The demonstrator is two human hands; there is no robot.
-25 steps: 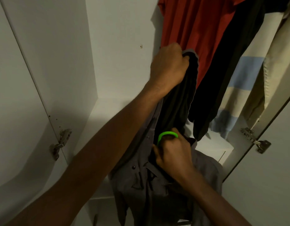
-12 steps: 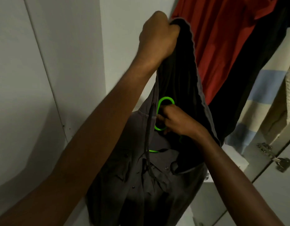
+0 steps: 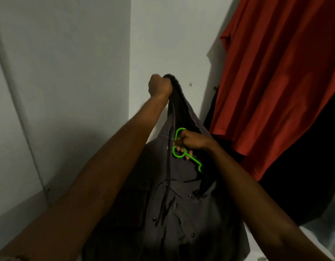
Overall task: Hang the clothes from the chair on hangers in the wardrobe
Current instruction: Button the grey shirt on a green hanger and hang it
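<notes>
Up against the white wardrobe wall [image 3: 72, 72], the left hand [image 3: 159, 86] is clenched on a bunched top edge of the dark grey button-up shirt [image 3: 174, 210] and holds it high, so the garment hangs down below the fist with its buttons and collar facing the camera. Lower and to the right of that fist, the right hand [image 3: 191, 143] grips the green plastic hanger [image 3: 179, 146] at its hook, fingers curled through the loop; one green arm of the hanger slants down and away beneath this hand, just inside the shirt's opening. To the right of both hands a red T-shirt [image 3: 275, 81] and a black garment [image 3: 302, 185] already hang, so part of the job looks done. This shirt seems to be mid-way: the hanger is partly in the fabric, but whether either shoulder sits on it I cannot tell. Still left, by my reading, are seating the shoulders, letting go of the bunched edge, and hooking the hanger on the rail, which is out of view, as is the chair.
</notes>
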